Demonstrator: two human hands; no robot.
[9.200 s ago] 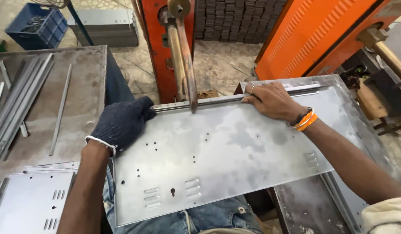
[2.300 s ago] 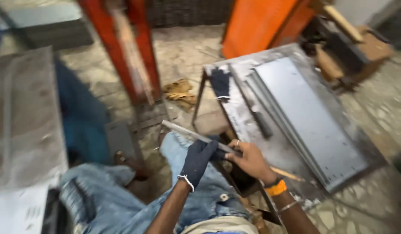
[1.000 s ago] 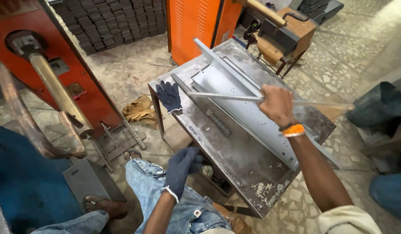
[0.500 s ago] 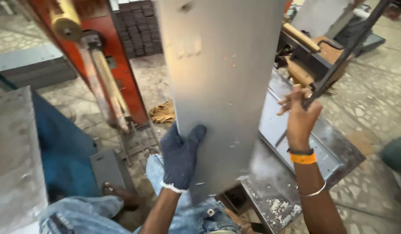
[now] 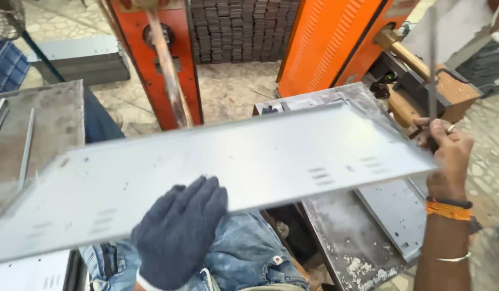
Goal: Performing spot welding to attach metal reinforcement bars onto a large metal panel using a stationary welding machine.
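A long grey sheet-metal panel [image 5: 249, 161] with small slots and holes lies nearly flat across my lap, sloping down to the left. My left hand [image 5: 179, 231], in a dark knit glove, grips its near edge with the fingers on top. At the panel's right end is my bare right hand [image 5: 448, 156], with an orange band at the wrist. It is closed on a thin metal strip [image 5: 432, 64] that stands upright. Whether this hand also bears the panel's end I cannot tell.
An orange-red press with a long lever [image 5: 168, 70] stands ahead. Beside it are an orange cabinet [image 5: 330, 43] and stacked dark blocks [image 5: 238, 27]. A steel table [image 5: 346, 242] holding more panels is at the right. At the left are another grey table [image 5: 44, 124] and a blue crate [image 5: 4, 64].
The panel, held upright in front of me half a second ago, has swung down to lie almost flat. My left hand stayed on its near edge and my right hand kept the strip.
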